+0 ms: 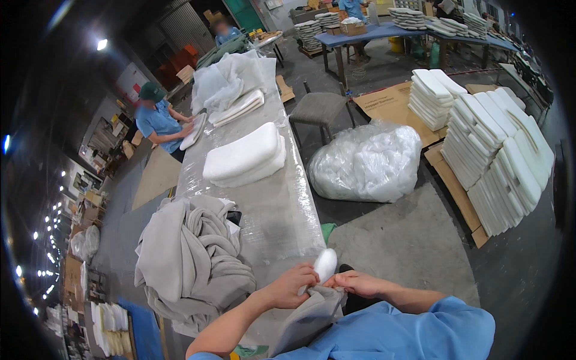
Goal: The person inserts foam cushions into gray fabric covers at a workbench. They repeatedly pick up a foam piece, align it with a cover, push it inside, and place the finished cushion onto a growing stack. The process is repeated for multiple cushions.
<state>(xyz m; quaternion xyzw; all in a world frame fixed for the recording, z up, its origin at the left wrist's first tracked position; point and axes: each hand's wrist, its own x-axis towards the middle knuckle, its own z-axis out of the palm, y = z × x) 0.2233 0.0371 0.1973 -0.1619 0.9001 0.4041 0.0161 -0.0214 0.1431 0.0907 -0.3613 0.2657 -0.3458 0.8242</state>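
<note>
Close to my body, at the near end of the table, a white pad [326, 264] sticks up out of a grey fabric cover [306, 321]. My left hand [294, 287] has its fingers curled over the cover's edge, left of the pad. On the other side, my right hand [359, 283] pinches the same edge at the pad's base. The lower part of the pad is hidden inside the cloth. To the left of my hands lies a large heap of grey fabric [192, 258], with a dark flat object [234, 218] at its far edge.
White pads [243, 153] and sheets of wadding [231, 81] lie farther along the plastic-covered table [294, 210]. A co-worker [159, 120] handles a grey pad at its left side. Right stand a chair [322, 108], a bagged white bundle [366, 162] and stacked white pads [498, 156].
</note>
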